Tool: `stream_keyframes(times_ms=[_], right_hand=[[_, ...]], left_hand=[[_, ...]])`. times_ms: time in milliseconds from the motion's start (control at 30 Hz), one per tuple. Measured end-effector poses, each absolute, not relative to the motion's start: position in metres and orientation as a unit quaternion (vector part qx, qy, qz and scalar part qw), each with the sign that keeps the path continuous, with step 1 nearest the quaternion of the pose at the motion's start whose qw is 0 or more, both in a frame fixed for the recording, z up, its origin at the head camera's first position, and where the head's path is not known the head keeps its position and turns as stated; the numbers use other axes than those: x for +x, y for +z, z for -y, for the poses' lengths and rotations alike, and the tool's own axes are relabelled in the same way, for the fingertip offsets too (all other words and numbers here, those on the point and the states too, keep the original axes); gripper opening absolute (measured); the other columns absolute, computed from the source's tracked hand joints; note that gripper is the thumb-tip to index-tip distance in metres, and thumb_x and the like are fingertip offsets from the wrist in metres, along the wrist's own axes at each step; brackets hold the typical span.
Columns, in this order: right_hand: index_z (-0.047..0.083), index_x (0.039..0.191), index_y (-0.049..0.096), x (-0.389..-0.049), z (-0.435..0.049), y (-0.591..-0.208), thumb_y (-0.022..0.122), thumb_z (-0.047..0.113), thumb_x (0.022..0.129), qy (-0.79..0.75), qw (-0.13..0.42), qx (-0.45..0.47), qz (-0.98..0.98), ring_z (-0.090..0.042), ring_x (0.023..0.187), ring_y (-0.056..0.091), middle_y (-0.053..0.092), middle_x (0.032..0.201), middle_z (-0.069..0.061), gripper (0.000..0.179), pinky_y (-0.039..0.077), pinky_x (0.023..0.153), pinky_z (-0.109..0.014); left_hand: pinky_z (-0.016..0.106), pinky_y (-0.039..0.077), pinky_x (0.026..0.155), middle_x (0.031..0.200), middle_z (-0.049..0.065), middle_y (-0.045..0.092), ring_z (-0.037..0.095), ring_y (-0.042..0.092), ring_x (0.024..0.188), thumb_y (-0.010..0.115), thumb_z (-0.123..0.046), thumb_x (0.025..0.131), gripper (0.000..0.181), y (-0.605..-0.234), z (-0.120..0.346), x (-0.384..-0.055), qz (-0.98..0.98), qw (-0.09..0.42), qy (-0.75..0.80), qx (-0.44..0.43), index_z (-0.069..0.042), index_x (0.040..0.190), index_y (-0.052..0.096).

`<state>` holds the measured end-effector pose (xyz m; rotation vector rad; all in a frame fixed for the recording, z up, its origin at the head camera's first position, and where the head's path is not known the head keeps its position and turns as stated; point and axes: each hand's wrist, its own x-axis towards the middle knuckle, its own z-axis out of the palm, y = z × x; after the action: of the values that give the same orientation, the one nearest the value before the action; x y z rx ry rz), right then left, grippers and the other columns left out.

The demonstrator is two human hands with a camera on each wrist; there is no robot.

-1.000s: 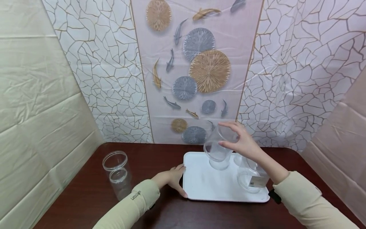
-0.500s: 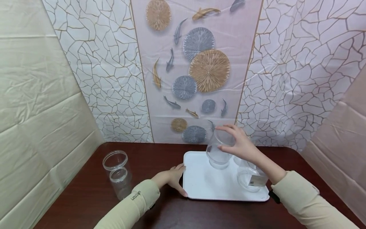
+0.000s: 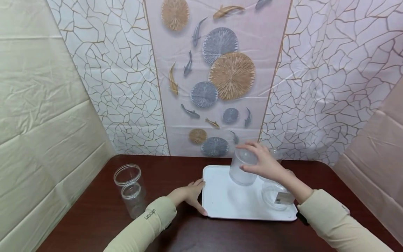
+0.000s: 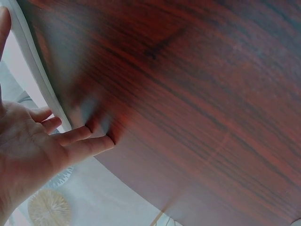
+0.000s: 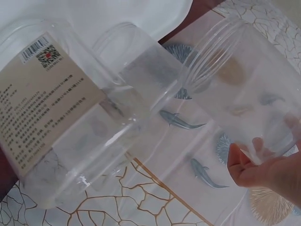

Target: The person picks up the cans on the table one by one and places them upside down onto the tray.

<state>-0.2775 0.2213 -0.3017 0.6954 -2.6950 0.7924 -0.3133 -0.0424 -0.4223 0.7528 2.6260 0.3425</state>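
Note:
My right hand point(image 3: 263, 163) grips the base of a clear plastic jar point(image 3: 240, 171), thumb on one side and fingers over the other. That jar stands mouth down at the back middle of the white tray point(image 3: 220, 203); its threaded mouth shows in the right wrist view. My left hand point(image 3: 192, 196) rests against the tray's left edge, thumb by the front corner and fingers stretched along the side. A labelled clear jar point(image 3: 273, 198) stands on the tray's right part, partly hidden by my right forearm. Another clear jar point(image 5: 143, 63) stands between them, mostly hidden by my right hand in the head view.
Two clear jars, a wider one point(image 3: 126, 174) and a narrower one point(image 3: 134, 201) in front of it, stand mouth up on the dark wooden table point(image 3: 163, 171) at left. A patterned curtain point(image 3: 132, 105) hangs right behind the table's back edge.
The jar in my right hand has gone from tilted to upright and come down onto the tray, over a smaller clear shape seen beneath it earlier. My left hand has stayed put.

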Motion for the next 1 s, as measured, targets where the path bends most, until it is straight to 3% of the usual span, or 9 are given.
stream_keyframes(times_ms=[600, 1000], right_hand=[[0.01, 0.13, 0.055, -0.277, -0.226, -0.324, 0.073, 0.017, 0.077, 0.253, 0.118, 0.244, 0.929, -0.045, 0.118, 0.037, 0.044, 0.135, -0.023, 0.057, 0.036, 0.089, -0.064], [0.011, 0.128, 0.056, -0.277, -0.227, -0.342, 0.075, 0.019, 0.075, 0.245, 0.121, 0.235, 0.933, -0.049, 0.117, 0.039, 0.046, 0.132, -0.024, 0.057, 0.037, 0.088, -0.068]], left_hand=[[0.051, 0.03, 0.11, 0.157, 0.013, 0.014, 0.044, 0.022, 0.139, 0.082, -0.045, 0.068, 0.112, -0.424, 0.043, -0.313, -0.938, 0.19, 0.125, 0.263, 0.0, 0.148, 0.018], [0.055, 0.031, 0.108, 0.157, 0.011, 0.014, 0.043, 0.022, 0.139, 0.082, -0.047, 0.067, 0.112, -0.426, 0.044, -0.313, -0.939, 0.187, 0.125, 0.261, -0.002, 0.149, 0.019]])
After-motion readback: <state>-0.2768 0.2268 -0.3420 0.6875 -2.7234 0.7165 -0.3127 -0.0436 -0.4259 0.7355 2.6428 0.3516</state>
